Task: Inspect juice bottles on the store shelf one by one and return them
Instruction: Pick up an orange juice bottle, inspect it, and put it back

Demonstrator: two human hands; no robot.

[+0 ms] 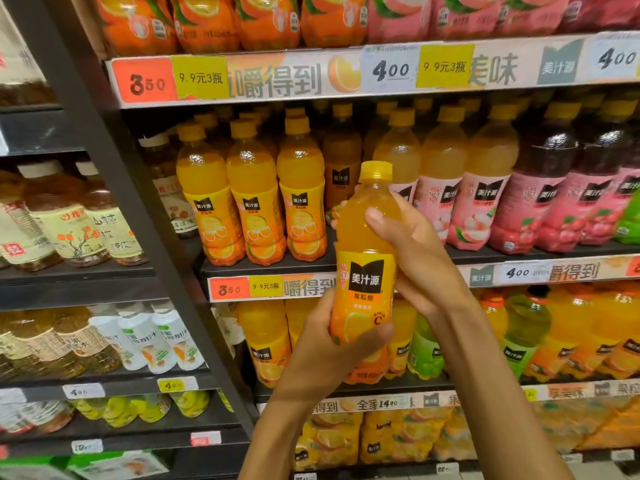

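From the head camera we see an orange juice bottle held upright off the shelf, in front of its rows. Our left hand wraps its lower label, fingers closed; our right hand grips the shoulder, thumb across.

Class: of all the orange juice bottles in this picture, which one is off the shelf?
The orange juice bottle held in front of the shelves, gripped by the left hand low and right hand high; the others stand in rows.
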